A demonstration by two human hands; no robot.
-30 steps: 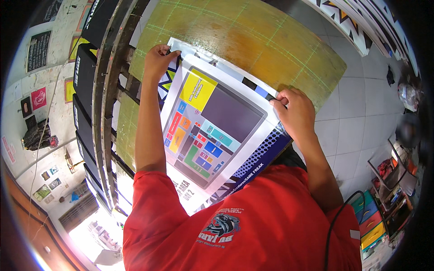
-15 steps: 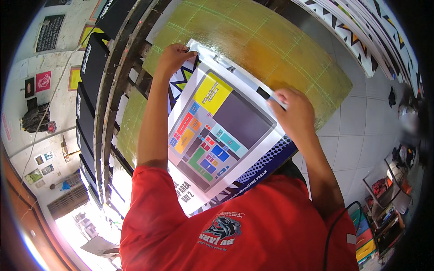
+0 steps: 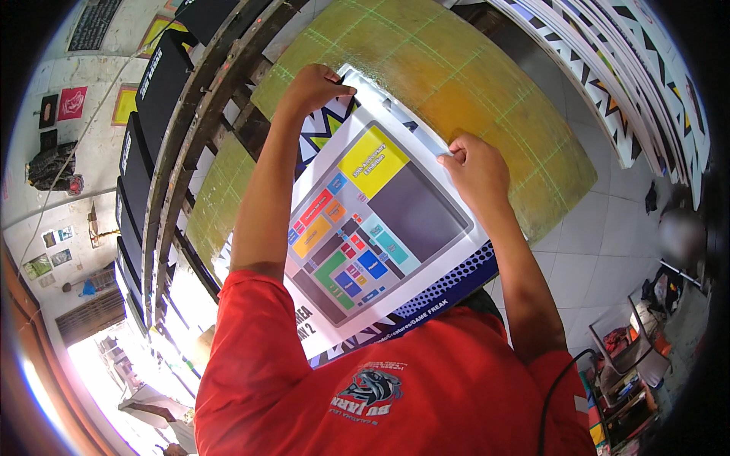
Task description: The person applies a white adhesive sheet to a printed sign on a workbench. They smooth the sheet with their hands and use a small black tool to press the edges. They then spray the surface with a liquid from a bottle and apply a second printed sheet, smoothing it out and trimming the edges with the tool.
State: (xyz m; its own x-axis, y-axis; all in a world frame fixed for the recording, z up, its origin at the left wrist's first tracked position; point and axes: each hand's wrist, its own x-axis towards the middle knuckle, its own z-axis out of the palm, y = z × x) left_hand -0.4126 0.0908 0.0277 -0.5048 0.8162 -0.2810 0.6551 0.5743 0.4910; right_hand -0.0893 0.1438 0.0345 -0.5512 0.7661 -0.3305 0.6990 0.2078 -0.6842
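Observation:
A white printed sheet (image 3: 306,319) with a coloured floor plan lies at an angle over a blue-and-white patterned printed board (image 3: 441,289), which rests on a yellow-green board with grid lines (image 3: 532,152). My left hand (image 3: 342,85) is closed on the sheet's top-left corner, fingertips pinched at a dark strip there. My right hand (image 3: 450,154) pinches the top edge to the right of the middle, with its fingers curled. The sheet's lower part is hidden behind my red shirt.
Dark wooden rails (image 3: 186,167) run along the left, with black panels (image 3: 156,83) beside them. Stacked patterned white panels (image 3: 623,91) stand at the upper right. A chair with clutter (image 3: 639,349) is on the tiled floor (image 3: 578,235) at the right. A power cord runs by my right side.
My right hand has moved inward along the top edge, away from the right corner. The sheet and my left hand appear farther right in the picture, as the view has shifted.

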